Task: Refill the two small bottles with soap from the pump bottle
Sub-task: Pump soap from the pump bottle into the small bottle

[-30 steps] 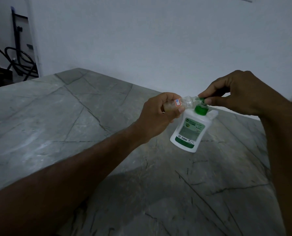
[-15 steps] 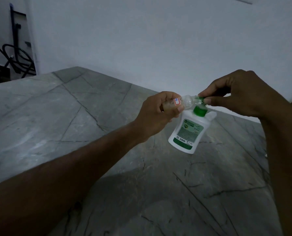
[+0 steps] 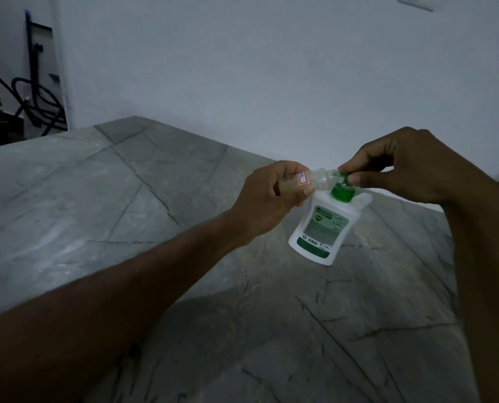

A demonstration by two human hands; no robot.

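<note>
2 bare forearms reach in from the near edge over a grey stone table [image 3: 103,199] with dark vein lines; broad bare surface lies to the left and in front. 1 white plastic pump bottle [image 3: 324,228], squat and flat-sided with a green collar and printed label, stands on the table below the hands. Above it, the left hand [image 3: 267,196] wraps its fingers around 1 small clear bottle [image 3: 403,179] held sideways, a red-bordered sticker on its side. The right hand [image 3: 399,167] pinches the green cap [image 3: 342,176] at that bottle's mouth. The table's far edge meets a plain white wall [image 3: 271,68]. Dark cables [image 3: 36,103] sit at far left.
</note>
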